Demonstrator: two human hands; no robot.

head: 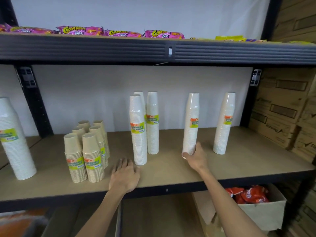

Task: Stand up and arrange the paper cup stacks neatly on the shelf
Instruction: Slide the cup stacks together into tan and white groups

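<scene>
Your right hand had its fingers curled round the base of a tall white paper cup stack on the brown wooden shelf board; its green-and-orange label was too blurred to read. To the left of that held stack stood three more white stacks, and the front one read "DISPOSABLE TABLEWARE". Your left hand lay flat on the board, fingers spread, holding nothing, just beside that front stack's base. Further left of the held stack were six shorter kraft-brown cup stacks with the same label, then a white stack at the frame edge. One white stack stood to the right, making six white. Above, four whole pink snack bags read "CHILLI CHEEZ". Cardboard boxes stood further right.
</scene>
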